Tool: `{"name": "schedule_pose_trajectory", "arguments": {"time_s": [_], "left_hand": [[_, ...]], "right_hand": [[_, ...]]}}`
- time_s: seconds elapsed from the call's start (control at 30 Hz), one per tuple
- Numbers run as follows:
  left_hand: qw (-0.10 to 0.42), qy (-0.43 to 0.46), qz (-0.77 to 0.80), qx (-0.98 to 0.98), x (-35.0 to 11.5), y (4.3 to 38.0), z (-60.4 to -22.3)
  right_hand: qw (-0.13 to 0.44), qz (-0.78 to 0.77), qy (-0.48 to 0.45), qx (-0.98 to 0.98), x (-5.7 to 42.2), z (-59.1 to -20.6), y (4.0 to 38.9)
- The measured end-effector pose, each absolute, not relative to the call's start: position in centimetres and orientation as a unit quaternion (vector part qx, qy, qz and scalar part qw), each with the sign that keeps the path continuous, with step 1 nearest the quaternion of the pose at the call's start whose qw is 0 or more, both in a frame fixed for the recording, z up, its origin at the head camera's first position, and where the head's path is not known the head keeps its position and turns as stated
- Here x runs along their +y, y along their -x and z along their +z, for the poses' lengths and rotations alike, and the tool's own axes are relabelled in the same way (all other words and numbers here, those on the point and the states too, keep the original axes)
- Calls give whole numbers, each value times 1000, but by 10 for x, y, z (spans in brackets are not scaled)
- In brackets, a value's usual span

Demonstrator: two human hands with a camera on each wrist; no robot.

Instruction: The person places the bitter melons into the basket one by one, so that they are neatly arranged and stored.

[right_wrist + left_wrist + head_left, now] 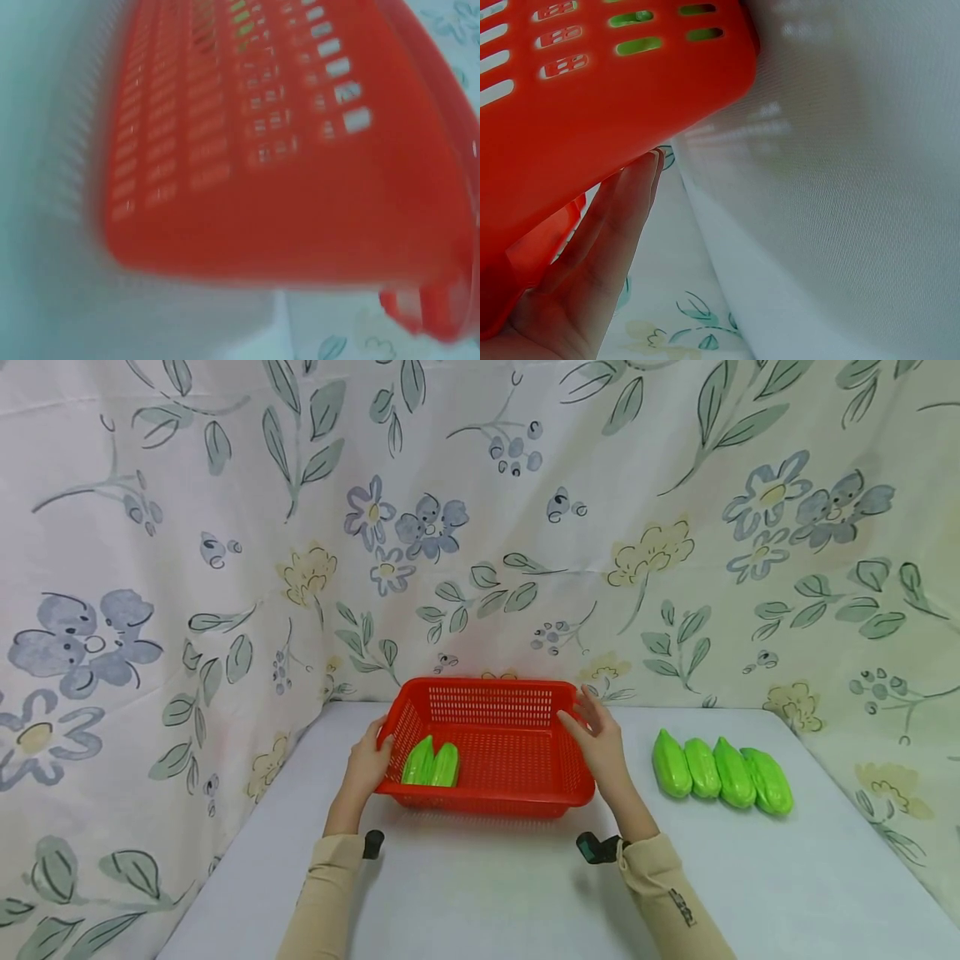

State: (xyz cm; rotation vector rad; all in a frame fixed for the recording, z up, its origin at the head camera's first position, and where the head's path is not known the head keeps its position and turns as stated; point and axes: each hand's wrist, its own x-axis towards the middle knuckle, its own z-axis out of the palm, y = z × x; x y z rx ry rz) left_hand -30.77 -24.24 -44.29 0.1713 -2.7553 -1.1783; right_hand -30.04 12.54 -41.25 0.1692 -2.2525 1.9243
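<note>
A red plastic basket (pixel 495 798) with slotted walls is in the middle of the head view, its near side appearing slightly raised from the table. My left hand (pixel 368 760) holds its left end, thumb over the rim and fingers along the outer wall. In the left wrist view, the left hand's fingers (pixel 622 214) lie against that wall. At the right rim is my right hand (pixel 603 745), thumb and fingers spread; contact with the rim cannot be made out. Two glossy green, ridged, star-fruit-like pieces (pixel 445 766) lie in the basket's left part. The right wrist view is blurred and shows no fingers.
Several more of the green pieces (pixel 735 774) lie in a row on the white table (pixel 480 893), right of the basket. A floral cloth (pixel 480 610) hangs behind the table and along its sides.
</note>
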Motion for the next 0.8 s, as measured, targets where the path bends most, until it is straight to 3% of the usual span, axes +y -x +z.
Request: {"name": "schedule_pose_trajectory", "arguments": {"time_s": [0.8], "left_hand": [[65, -60, -382, -920, -244, 310, -443]], "right_hand": [[110, 622, 46, -774, 201, -434, 291]]}}
